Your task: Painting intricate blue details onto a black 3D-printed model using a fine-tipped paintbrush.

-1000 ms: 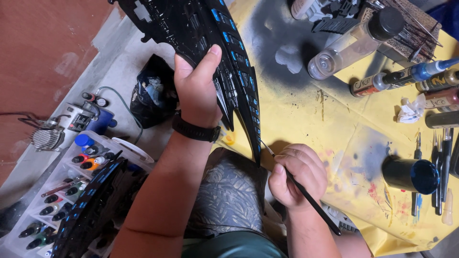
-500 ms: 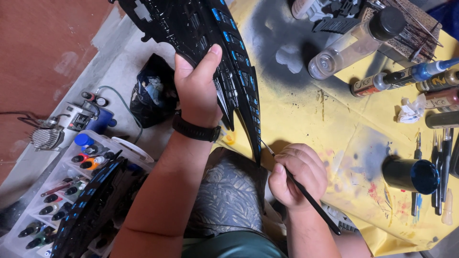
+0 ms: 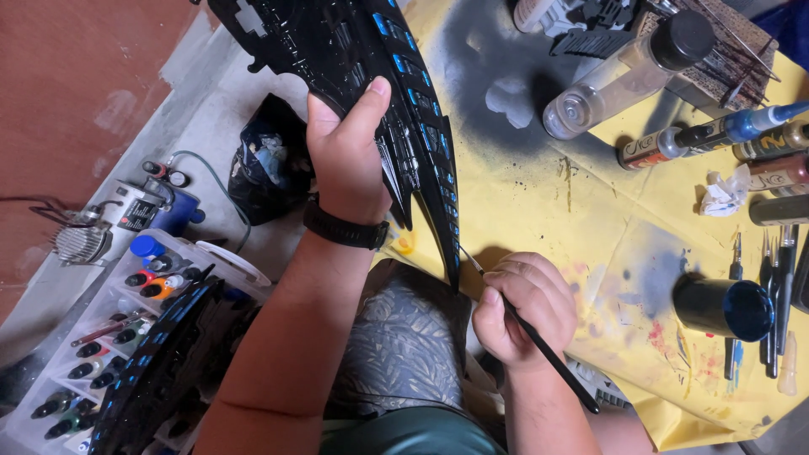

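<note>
Head view: left hand grips the black model wing, blue-marked, raised over the yellow-covered worktop. Right hand, below the wing's pointed tip, pinches a thin paintbrush; bristles meet the wing's lower edge. Blue-capped jar stands right.
</note>
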